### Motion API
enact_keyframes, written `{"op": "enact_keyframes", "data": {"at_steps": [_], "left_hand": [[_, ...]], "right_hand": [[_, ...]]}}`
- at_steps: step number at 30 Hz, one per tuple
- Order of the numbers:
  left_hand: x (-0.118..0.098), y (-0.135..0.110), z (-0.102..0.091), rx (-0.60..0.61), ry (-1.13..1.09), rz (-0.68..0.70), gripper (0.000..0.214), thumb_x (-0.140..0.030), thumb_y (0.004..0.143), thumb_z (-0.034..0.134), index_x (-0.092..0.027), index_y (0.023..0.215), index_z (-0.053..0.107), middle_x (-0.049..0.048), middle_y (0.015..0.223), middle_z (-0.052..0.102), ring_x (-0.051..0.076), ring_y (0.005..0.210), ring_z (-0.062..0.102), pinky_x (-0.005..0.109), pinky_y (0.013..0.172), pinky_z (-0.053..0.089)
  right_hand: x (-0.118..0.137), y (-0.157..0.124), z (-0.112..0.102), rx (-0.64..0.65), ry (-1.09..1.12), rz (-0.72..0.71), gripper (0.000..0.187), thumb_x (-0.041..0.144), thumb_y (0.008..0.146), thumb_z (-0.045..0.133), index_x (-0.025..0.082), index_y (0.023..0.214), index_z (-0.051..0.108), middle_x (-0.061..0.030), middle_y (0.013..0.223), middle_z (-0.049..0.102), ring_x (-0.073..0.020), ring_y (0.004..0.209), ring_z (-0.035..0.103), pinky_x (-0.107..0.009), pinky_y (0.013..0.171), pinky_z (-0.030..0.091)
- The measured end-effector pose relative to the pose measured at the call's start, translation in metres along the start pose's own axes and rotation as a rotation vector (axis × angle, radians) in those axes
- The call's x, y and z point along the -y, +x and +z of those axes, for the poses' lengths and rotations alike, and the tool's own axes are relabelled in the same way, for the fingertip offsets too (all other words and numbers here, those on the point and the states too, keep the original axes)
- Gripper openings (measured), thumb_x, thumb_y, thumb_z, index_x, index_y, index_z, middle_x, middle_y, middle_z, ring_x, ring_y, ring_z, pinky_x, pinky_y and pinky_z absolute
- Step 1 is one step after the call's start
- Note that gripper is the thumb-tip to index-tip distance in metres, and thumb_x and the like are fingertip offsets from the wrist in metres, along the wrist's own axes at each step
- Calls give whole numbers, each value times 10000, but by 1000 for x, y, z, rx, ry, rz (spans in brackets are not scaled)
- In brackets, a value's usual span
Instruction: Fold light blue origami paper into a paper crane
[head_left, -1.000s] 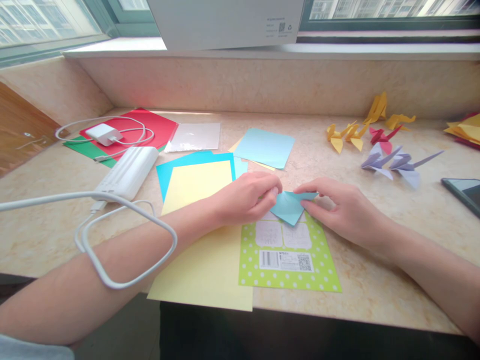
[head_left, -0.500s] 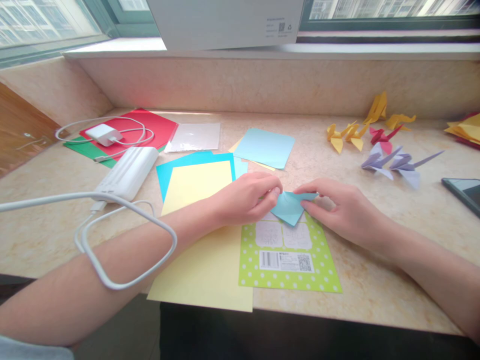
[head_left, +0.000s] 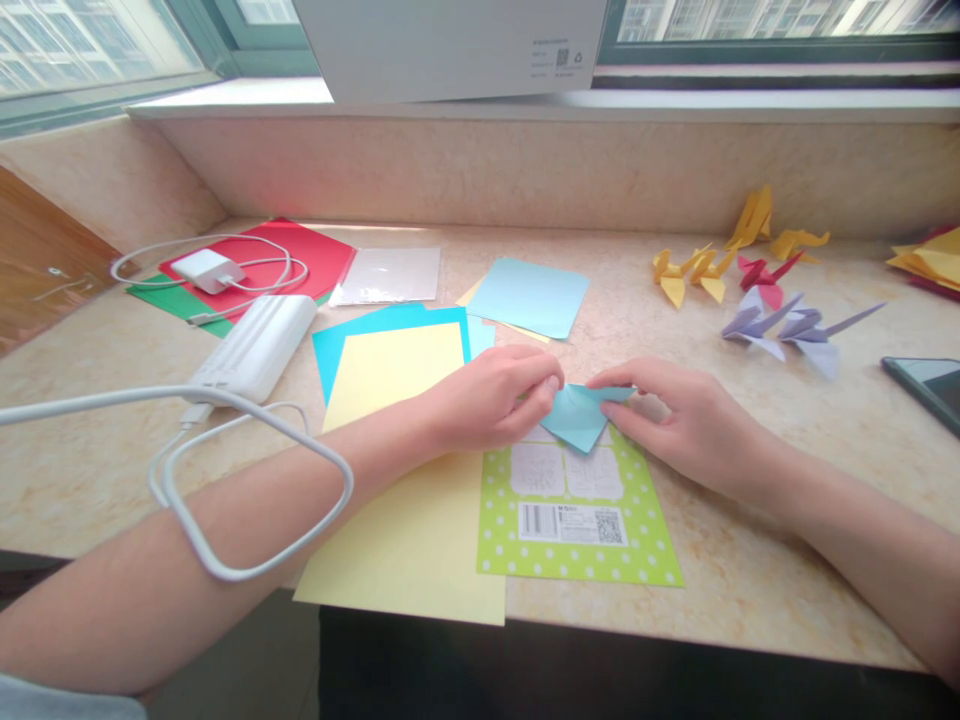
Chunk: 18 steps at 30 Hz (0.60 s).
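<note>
A partly folded piece of light blue origami paper (head_left: 579,420) is held between my two hands, its point facing me. My left hand (head_left: 506,395) pinches its left side, with thumb and fingers together. At the right corner, my right hand (head_left: 667,405) grips the paper between thumb and forefinger. Beneath it lies a green polka-dot card (head_left: 577,560) with a barcode label. Under my left forearm are large pale yellow sheets (head_left: 420,540), with a bright blue sheet (head_left: 326,350) showing behind.
Square light blue sheets (head_left: 529,298) lie behind my hands. Yellow (head_left: 675,275), red (head_left: 766,275) and purple (head_left: 814,335) paper cranes stand at the right, near a phone (head_left: 930,385). A white power bank (head_left: 259,350) and its cable (head_left: 225,572) lie left, the cable looping across my forearm.
</note>
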<state>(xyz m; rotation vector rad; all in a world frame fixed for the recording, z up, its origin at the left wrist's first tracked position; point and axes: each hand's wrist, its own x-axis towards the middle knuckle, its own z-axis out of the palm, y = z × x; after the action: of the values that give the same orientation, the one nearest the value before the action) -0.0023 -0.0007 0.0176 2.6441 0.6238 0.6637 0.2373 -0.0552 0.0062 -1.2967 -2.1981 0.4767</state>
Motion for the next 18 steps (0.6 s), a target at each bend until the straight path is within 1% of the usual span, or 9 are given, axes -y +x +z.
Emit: {"op": "enact_keyframes", "data": {"at_steps": [6,10,12,15,18], "left_hand": [[1,-1,0,2,-5,3,269,-173,941,387,-151,898,652,62,826,668,167,762,612,300,714,494],[5,-1,1,-44,-16,31,280,-83,872,399,-143,995,643,85,957,686,179,861,625,317,770,512],[8,-1,1,-49,-8,69,321,-27,833,399,-154,985,652,81,994,695,184,910,628,335,823,507],[12,0,1,-9,42,146,332,11,835,412,-173,920,675,54,962,723,186,899,618,356,872,482],[12,0,-1,48,114,193,294,-19,888,440,-178,916,685,47,978,735,193,886,592,358,871,461]], "right_hand": [[-1,1,0,-13,-27,-10,208,209,881,593,252,1064,682,-28,1040,733,-234,941,683,-379,812,549],[-3,2,0,-68,-81,-68,188,185,878,604,241,1036,691,-46,1087,699,-238,1009,656,-402,894,533],[-4,2,1,-112,-139,-109,191,179,880,608,241,1034,702,-63,1150,671,-252,1067,628,-422,933,519],[-4,0,0,-130,-222,-164,194,172,891,609,258,1023,722,-65,1187,649,-262,1086,603,-446,945,509],[-4,-1,-1,-124,-257,-210,184,180,899,616,270,1006,736,-62,1199,640,-260,1076,600,-467,960,495]]}}
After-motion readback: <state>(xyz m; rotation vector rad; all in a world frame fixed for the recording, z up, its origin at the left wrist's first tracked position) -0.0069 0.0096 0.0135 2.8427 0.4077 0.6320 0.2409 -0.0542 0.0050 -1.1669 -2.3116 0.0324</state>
